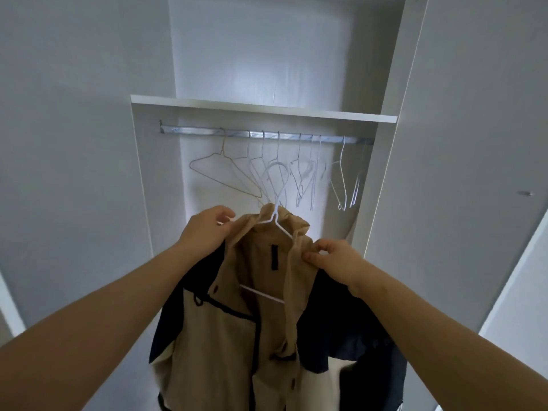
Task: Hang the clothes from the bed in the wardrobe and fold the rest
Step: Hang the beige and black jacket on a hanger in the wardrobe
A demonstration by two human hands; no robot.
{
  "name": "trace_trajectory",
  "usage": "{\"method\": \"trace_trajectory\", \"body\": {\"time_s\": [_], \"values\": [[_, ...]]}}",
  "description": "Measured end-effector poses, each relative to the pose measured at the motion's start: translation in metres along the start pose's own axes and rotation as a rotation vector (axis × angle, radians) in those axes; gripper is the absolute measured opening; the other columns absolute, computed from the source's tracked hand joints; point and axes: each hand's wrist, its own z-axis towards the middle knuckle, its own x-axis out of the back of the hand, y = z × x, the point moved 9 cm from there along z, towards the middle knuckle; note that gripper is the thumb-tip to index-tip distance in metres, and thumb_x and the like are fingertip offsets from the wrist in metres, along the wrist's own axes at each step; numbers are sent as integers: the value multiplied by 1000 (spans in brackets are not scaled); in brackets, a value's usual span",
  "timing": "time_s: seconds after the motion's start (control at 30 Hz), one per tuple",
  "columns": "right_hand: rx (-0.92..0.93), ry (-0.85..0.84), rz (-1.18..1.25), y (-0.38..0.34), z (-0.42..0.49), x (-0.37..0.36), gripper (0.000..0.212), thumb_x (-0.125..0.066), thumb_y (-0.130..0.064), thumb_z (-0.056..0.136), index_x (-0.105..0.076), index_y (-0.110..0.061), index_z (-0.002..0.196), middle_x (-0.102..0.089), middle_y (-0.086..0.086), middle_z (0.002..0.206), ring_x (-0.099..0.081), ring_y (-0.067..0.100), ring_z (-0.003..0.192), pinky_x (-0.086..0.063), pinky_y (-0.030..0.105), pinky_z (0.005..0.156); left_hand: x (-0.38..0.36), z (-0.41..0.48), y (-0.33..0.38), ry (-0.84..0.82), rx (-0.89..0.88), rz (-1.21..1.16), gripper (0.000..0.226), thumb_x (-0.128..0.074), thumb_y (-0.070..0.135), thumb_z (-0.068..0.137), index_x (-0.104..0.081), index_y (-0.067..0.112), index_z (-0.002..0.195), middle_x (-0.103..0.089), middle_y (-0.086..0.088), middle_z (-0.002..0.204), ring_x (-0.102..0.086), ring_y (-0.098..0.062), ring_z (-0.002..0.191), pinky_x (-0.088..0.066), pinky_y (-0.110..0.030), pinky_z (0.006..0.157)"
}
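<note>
A beige and navy jacket (pixel 237 321) hangs on a white wire hanger (pixel 277 222) that I hold up in front of the open wardrobe. My left hand (pixel 204 229) pinches the left side of the collar together with the hanger's left arm. My right hand (pixel 332 258) pinches the beige fabric at the right shoulder. The hanger's hook points up toward the metal rail (pixel 195 131), below it and not on it. The jacket's lower part runs out of the frame.
Several bare wire hangers (pixel 299 170) hang along the rail. A white shelf (pixel 261 109) sits just above it. The open wardrobe door (pixel 462 161) with a small knob (pixel 526 193) stands to the right, and a white panel (pixel 74 143) to the left.
</note>
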Motion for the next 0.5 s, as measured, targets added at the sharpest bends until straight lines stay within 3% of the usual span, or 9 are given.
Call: {"method": "trace_trajectory", "body": {"time_s": [0.1, 0.2, 0.33, 0.43, 0.5], "values": [[-69, -51, 97, 2, 15, -17, 11, -60, -27, 90, -64, -17, 89, -58, -7, 82, -54, 6, 75, -42, 14, 59, 9, 0, -27, 72, 133, -73, 13, -52, 23, 91, -58, 27, 102, -58, 5, 102, -53, -13, 92, -40, -25, 78], [-147, -113, 205, -2, 31, -41, 12, -56, -26, 93, -58, -23, 81, -58, -8, 78, -53, 4, 70, -41, 9, 48, 18, 3, -48, 105, 228, -118, 16, -50, 11, 89, -58, 25, 91, -60, 0, 100, -57, -19, 93, -41, -27, 77], [-167, -177, 216, -27, 68, -71, 8, -48, -23, 96, -55, -20, 95, -56, -5, 85, -53, 8, 77, -45, 17, 65, 35, 29, -74, 171, 329, -196, 29, -45, 1, 89, -58, 24, 78, -61, -4, 99, -59, -25, 96, -46, -32, 80], [-179, -193, 273, -48, 101, -93, 19, -47, -14, 94, -57, -11, 110, -62, 8, 102, -59, 21, 94, -52, 30, 82, 46, 56, -91, 192, 350, -222, 31, -44, 5, 91, -57, 28, 74, -60, -3, 98, -58, -25, 98, -49, -38, 88], [-177, -196, 322, -65, 127, -110, 20, -47, -12, 94, -56, -10, 111, -62, 12, 107, -60, 25, 99, -52, 33, 86, 54, 75, -107, 216, 347, -269, 30, -44, 8, 91, -60, 26, 74, -61, -2, 98, -57, -24, 96, -50, -38, 82]]}}
